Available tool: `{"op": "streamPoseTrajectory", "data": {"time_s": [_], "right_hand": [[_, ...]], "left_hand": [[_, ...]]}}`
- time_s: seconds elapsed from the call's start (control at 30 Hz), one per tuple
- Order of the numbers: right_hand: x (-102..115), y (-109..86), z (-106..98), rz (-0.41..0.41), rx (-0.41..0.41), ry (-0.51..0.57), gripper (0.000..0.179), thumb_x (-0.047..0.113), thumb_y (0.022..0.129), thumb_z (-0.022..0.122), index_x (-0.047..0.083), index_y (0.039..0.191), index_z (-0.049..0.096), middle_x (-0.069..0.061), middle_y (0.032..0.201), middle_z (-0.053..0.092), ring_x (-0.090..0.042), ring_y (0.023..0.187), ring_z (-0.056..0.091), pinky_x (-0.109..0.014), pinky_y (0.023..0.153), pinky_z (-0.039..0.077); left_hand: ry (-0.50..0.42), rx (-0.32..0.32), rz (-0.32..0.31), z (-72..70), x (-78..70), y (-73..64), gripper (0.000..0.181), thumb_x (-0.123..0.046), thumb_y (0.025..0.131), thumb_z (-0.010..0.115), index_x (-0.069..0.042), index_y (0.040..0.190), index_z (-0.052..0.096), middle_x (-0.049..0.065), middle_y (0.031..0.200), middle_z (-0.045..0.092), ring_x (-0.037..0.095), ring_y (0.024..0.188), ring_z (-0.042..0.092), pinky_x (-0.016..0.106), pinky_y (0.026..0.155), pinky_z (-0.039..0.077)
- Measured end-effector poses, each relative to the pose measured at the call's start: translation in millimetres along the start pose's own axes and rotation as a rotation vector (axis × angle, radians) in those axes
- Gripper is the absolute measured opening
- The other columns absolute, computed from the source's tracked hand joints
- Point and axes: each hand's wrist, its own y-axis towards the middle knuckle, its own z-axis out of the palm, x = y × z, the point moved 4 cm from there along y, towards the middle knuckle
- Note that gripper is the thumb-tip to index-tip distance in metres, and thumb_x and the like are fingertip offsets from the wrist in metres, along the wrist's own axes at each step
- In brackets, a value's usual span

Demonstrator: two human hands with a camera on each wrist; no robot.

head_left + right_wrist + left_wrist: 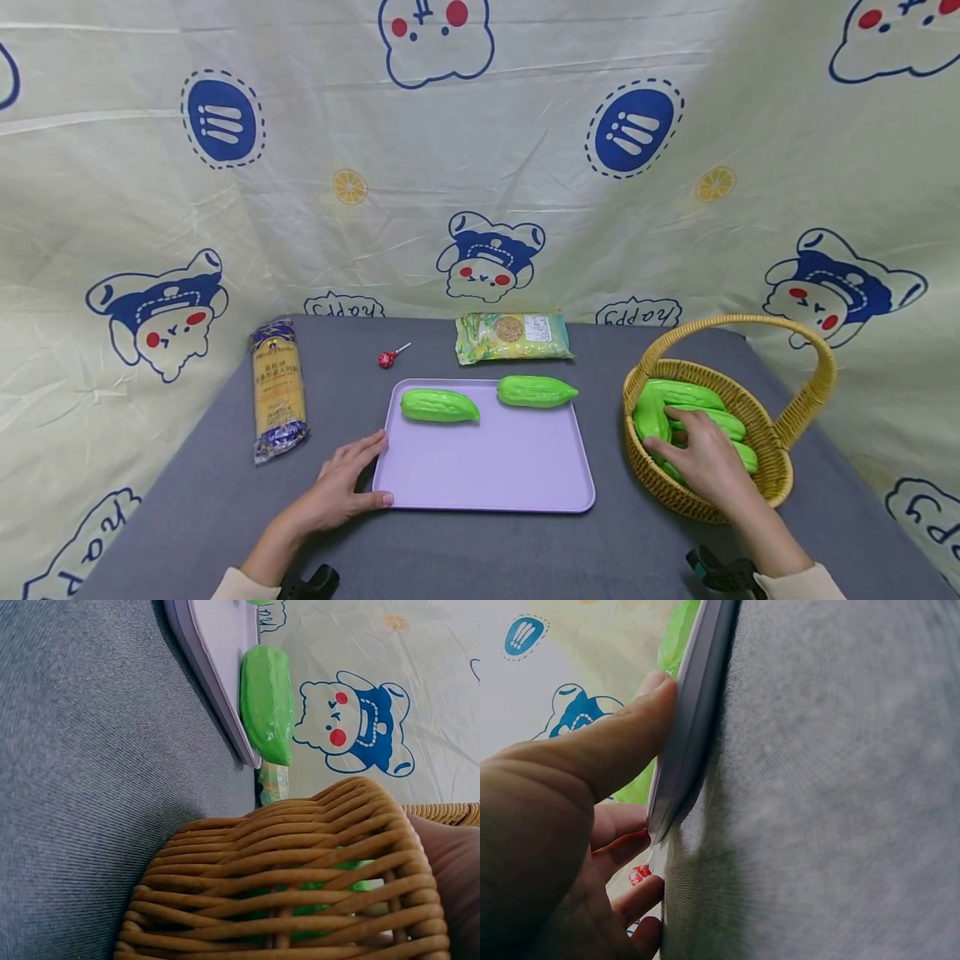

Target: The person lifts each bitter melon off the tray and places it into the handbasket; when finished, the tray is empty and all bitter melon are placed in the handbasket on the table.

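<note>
A lilac tray (487,475) lies on the table with two light green bitter melons on it, one at the back left (440,406) and one over the back right edge (537,392). My left hand (347,482) rests at the tray's front left corner, thumb against the rim (681,742) and fingers along the left side. To the right, a wicker basket (772,479) holds several more bitter melons (651,412). My right hand (705,454) reaches down into it, thumb and fingers spread over the melons; I cannot tell whether they grip one. Basket weave hides those fingers in the right wrist view.
A yellow and blue noodle packet (279,392) lies left of the tray. Behind the tray are a red lollipop (388,358) and a green packet (513,337). The basket's tall handle (738,319) arches above its opening. A printed curtain (487,167) hangs behind the table.
</note>
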Motion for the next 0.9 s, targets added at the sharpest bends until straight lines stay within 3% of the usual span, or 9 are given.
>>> {"op": "streamPoseTrajectory", "data": {"time_s": [0.17,0.43,0.7,0.9], "right_hand": [[0.0,1.0,1.1,-0.007,0.005,0.007,0.068,0.042,0.085,0.067,-0.006,0.13,0.049,-0.032,0.12,0.051,-0.036,0.091,0.06,-0.043,0.064,0.048],[1.6,1.1,2.8,-0.019,-0.003,0.004,0.063,0.033,0.084,0.07,-0.006,0.129,0.05,-0.029,0.118,0.05,-0.035,0.091,0.059,-0.042,0.064,0.048],[0.5,0.4,1.6,-0.023,-0.032,0.018,0.062,0.035,0.085,0.068,-0.005,0.129,0.051,-0.028,0.116,0.05,-0.035,0.089,0.06,-0.038,0.061,0.048],[1.3,-1.3,-1.9,-0.015,-0.046,0.038,0.064,0.036,0.085,0.068,-0.004,0.13,0.05,-0.029,0.118,0.049,-0.038,0.092,0.061,-0.041,0.063,0.049]], "left_hand": [[-0.001,0.0,0.0,-0.5,-0.3,-0.6,0.082,-0.04,0.078,0.073,-0.009,0.145,0.037,0.009,0.155,0.029,0.039,0.135,0.027,0.065,0.102,0.02],[0.005,-0.005,0.003,-1.2,-0.4,-1.0,0.082,-0.041,0.078,0.073,-0.009,0.145,0.038,0.009,0.155,0.029,0.039,0.135,0.027,0.065,0.102,0.02],[-0.004,-0.004,0.0,0.0,0.2,-0.4,0.081,-0.04,0.078,0.073,-0.009,0.145,0.038,0.009,0.155,0.03,0.037,0.135,0.028,0.064,0.101,0.021],[-0.008,-0.002,-0.001,1.2,0.8,-0.5,0.081,-0.039,0.078,0.073,-0.009,0.144,0.038,0.009,0.155,0.03,0.037,0.135,0.028,0.064,0.102,0.021]]}}
